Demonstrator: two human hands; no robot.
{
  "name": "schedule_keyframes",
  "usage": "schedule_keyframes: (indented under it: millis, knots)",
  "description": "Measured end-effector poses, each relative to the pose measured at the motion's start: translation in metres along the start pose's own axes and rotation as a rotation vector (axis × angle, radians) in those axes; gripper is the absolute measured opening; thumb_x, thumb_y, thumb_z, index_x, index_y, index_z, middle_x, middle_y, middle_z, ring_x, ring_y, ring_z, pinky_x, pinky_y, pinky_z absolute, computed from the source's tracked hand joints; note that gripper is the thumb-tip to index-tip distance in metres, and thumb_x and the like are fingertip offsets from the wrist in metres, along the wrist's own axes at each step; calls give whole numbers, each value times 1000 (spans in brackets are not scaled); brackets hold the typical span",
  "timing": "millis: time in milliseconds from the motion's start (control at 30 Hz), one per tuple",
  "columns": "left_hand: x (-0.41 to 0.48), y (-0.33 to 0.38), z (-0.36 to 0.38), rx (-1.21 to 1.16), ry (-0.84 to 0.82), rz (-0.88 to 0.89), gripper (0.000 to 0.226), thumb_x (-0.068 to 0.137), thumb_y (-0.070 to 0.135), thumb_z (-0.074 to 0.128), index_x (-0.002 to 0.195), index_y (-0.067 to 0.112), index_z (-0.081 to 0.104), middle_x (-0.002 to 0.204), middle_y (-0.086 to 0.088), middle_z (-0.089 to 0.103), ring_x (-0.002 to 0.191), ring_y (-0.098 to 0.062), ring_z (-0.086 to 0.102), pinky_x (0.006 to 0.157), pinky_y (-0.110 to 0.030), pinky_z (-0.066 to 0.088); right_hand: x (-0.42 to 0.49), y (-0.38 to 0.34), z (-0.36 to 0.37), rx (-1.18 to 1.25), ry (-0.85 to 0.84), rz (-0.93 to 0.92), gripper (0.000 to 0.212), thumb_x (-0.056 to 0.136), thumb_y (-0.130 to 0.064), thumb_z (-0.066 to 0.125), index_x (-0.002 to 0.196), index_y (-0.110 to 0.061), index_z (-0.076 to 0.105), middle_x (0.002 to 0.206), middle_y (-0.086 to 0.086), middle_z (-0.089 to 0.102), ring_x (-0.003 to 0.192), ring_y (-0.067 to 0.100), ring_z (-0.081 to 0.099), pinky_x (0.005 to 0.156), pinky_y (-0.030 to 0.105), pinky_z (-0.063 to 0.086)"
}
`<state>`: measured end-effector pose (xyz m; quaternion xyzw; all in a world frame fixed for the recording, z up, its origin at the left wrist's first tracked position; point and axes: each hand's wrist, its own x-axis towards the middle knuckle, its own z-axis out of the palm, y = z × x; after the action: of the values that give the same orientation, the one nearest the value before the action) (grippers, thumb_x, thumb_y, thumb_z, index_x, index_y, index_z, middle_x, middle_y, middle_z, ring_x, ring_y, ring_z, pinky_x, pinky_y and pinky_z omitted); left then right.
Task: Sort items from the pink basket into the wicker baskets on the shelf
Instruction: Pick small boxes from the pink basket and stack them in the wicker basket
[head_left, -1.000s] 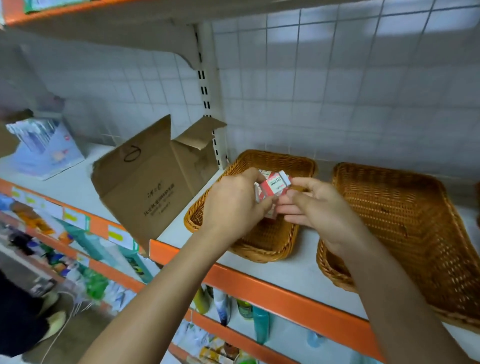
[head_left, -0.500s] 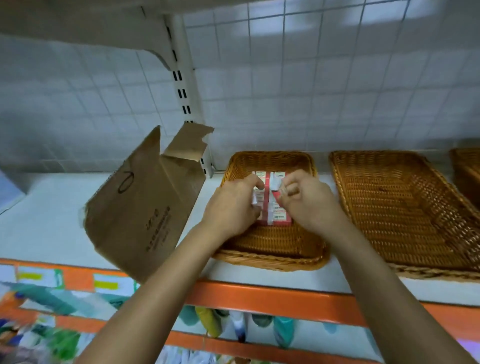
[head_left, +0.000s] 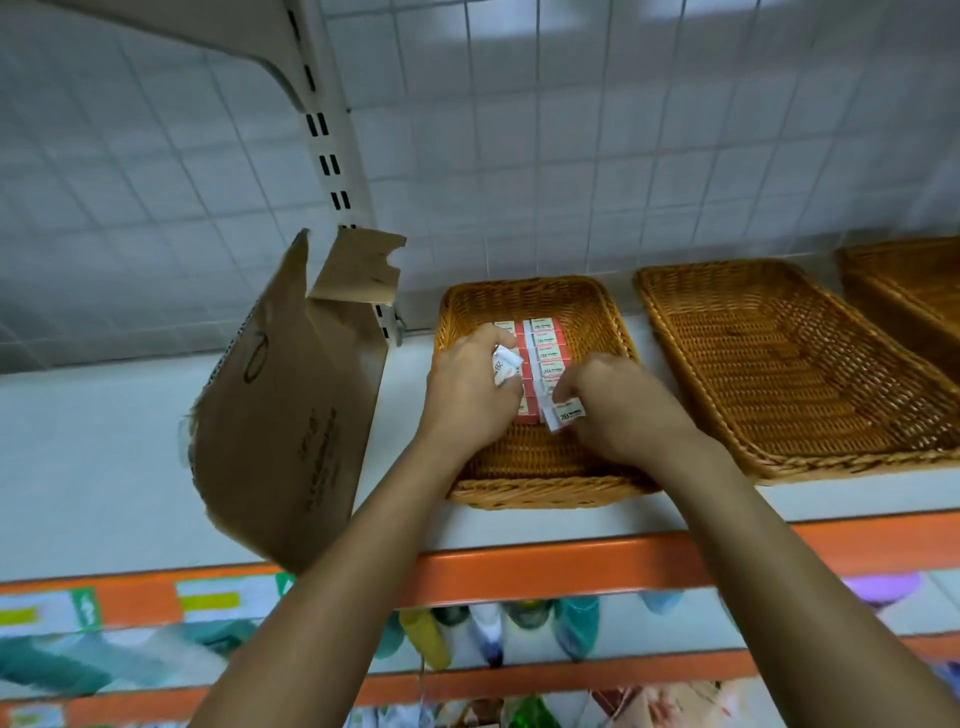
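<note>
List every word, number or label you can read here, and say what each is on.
"2B": small box pinched in the right hand.
"2B": boxes lined up in the left wicker basket; their finer print is too small.
Too tilted to read: second box gripped in the left hand.
Too blurred to read: cardboard box print; shelf-edge labels.

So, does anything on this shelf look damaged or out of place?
Yes. The cardboard box left of the wicker basket is torn: its top flap and bottom edge are ragged, and it stands tilted on the shelf. The small boxes in the basket lie in neat rows.
</note>
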<state>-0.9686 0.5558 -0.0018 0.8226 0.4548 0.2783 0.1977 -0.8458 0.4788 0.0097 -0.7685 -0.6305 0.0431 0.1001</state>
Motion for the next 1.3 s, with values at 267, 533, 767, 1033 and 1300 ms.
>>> schedule_keyframes:
  millis: [267,533,767,1033,1300]
  knots:
    - [-2,1,-2,-122,22,-17,33,84,30,70,113,21,55,117,1,65,97,-13,64,73,-23,54,0,-2,7,-122,-4,-21,33,88,-13,55,121,-14,59,119,8,57,110,26,55,86,36,48]
    - [-2,1,-2,-114,14,-39,31,82,36,71,101,22,51,116,-1,64,99,-14,63,72,-23,54,-2,-2,7,-117,15,-72,27,92,-13,53,119,-16,56,120,9,57,109,26,56,85,33,48]
    - [-4,1,-2,-112,-7,-17,32,80,40,71,99,24,50,113,-1,65,99,-15,64,67,-18,49,-2,0,8,-114,8,-96,27,92,-20,55,119,-17,59,121,9,58,110,26,56,87,35,49]
    - [-4,-2,-1,-178,-53,17,17,88,30,65,104,23,67,98,1,69,82,-12,67,73,-32,57,-4,3,10,92,111,-73,51,80,-56,61,119,-23,54,114,-2,61,104,18,57,77,32,48]
    - [-1,-2,-6,54,-260,157,45,80,20,71,123,24,60,120,0,60,106,-17,58,93,-29,47,-3,5,13,13,118,-79,31,94,-34,50,119,-17,57,115,6,57,103,26,57,73,34,44]
